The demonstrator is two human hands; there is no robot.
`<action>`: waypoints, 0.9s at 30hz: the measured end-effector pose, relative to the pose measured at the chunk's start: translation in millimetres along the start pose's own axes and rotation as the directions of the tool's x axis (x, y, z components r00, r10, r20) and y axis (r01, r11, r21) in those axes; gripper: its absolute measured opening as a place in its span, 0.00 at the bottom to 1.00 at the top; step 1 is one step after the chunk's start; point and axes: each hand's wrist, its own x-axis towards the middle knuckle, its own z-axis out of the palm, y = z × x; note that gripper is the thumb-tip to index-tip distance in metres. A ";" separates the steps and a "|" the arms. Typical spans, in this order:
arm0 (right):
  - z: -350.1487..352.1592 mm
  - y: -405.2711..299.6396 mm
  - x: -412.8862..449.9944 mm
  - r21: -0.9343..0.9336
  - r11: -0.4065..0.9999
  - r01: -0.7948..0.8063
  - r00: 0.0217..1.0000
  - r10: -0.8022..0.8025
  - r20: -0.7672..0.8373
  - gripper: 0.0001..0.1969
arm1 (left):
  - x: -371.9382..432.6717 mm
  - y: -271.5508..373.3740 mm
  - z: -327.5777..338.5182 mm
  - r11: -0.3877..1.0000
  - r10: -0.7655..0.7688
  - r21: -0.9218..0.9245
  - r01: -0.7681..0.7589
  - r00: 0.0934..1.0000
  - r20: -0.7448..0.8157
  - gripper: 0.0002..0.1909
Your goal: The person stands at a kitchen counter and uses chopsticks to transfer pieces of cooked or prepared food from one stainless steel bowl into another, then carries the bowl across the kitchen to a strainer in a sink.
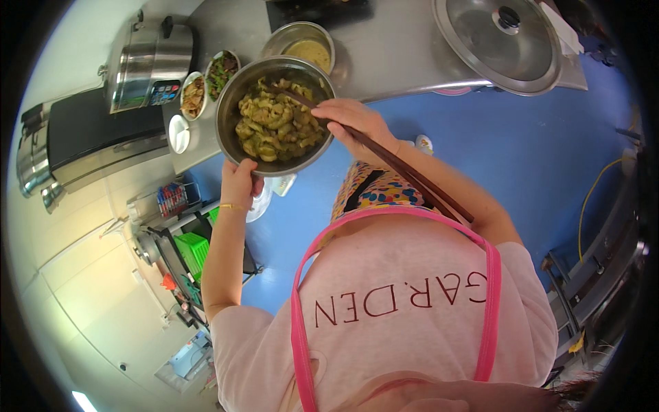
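My left hand (239,183) grips the near-left rim of a stainless steel bowl (222,135), the thumb over its edge. Cooked green vegetable pieces (278,118) fill much of the bowl, which is tilted towards me. In my right hand (360,126) is a pair of long dark wooden chopsticks (396,159). Their tips reach into the food near the far side of the bowl, and their thick ends point back to my right elbow. Behind the held bowl, a second metal bowl (270,41) contains a yellowish liquid (309,51).
Two white dishes of food, one brown (193,96) and one green (222,74), sit on the steel counter (391,62) at left, near a white dish (179,135). A large steel pot (154,62) stands beyond them. A wide domed lid (489,46) overhangs the counter's right edge.
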 end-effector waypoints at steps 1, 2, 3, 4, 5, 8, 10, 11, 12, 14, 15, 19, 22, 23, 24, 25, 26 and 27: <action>3.8 1.0 7.4 0.013 0.999 0.029 0.999 -0.029 -0.028 0.12 | 5.3 6.6 -6.9 1.000 0.012 0.001 -0.012 1.000 0.002 0.05; 8.8 0.7 13.0 -0.021 0.999 0.043 0.997 -0.044 -0.056 0.11 | 12.5 9.9 -15.5 0.999 0.033 0.003 -0.033 0.999 -0.007 0.05; 13.3 3.9 17.6 -0.019 0.999 0.051 0.997 -0.052 -0.061 0.11 | 18.3 14.8 -19.0 0.999 0.041 0.006 -0.041 0.999 -0.011 0.05; 18.2 8.9 21.7 -0.042 0.997 0.063 0.994 -0.066 -0.085 0.11 | 23.2 20.1 -22.6 0.998 0.052 0.031 -0.051 0.998 -0.034 0.05; 23.9 12.8 26.0 -0.065 0.995 0.074 0.991 -0.081 -0.109 0.10 | 27.2 25.2 -26.5 0.997 0.063 0.057 -0.060 0.996 -0.057 0.04; 38.7 20.8 31.3 -0.007 1.000 -0.010 0.975 0.008 -0.220 0.09 | 40.7 29.0 -37.3 0.997 0.036 0.067 -0.031 0.997 -0.071 0.04; 41.2 16.5 36.8 0.060 0.996 -0.064 0.972 0.076 -0.223 0.09 | 48.8 29.3 -43.1 0.998 -0.008 0.067 0.014 0.997 -0.080 0.05; 42.5 15.1 39.5 0.127 0.985 -0.116 0.965 0.142 -0.221 0.09 | 51.9 29.9 -43.8 0.999 -0.003 0.044 0.006 0.997 -0.076 0.06; 43.8 16.1 40.8 0.125 0.985 -0.117 0.964 0.143 -0.225 0.09 | 55.0 31.1 -44.0 1.000 0.003 0.022 -0.001 0.998 -0.070 0.07; 44.7 19.1 42.2 0.087 0.984 -0.156 0.959 0.172 -0.225 0.08 | 61.2 33.6 -45.1 1.000 0.004 0.028 -0.002 0.998 -0.067 0.07; 46.6 19.8 40.2 0.085 0.984 -0.157 0.958 0.173 -0.229 0.08 | 64.7 34.2 -46.1 1.000 0.003 0.031 -0.001 0.998 -0.069 0.07; 48.0 22.1 36.3 0.084 0.987 -0.136 0.934 0.156 -0.323 0.07 | 79.2 34.4 -49.3 0.999 -0.031 0.020 0.034 0.988 -0.152 0.08; 53.8 37.8 37.1 -0.014 0.996 -0.086 0.942 0.077 -0.327 0.08 | 88.0 41.6 -51.5 0.996 -0.021 0.083 0.030 0.994 -0.107 0.08; 59.7 44.3 35.2 -0.095 0.993 -0.072 0.962 0.044 -0.269 0.08 | 89.9 43.3 -51.4 0.996 -0.008 0.093 0.018 0.995 -0.099 0.08; 69.0 44.4 34.7 -0.010 0.992 -0.124 0.952 0.116 -0.283 0.08 | 91.9 44.5 -51.7 0.994 0.004 0.105 0.006 0.996 -0.093 0.08; 76.5 45.3 35.8 -0.010 0.992 -0.127 0.949 0.118 -0.291 0.08 | 94.0 46.0 -51.7 0.994 0.005 0.113 0.005 0.996 -0.088 0.08; 83.9 46.0 37.7 0.051 0.988 -0.144 0.923 0.152 -0.353 0.09 | 96.2 47.8 -51.3 0.992 0.007 0.128 0.004 0.997 -0.082 0.07; 90.7 45.3 39.5 0.114 0.981 -0.157 0.891 0.190 -0.411 0.09 | 97.0 49.0 -50.4 0.990 0.007 0.144 0.004 0.997 -0.077 0.07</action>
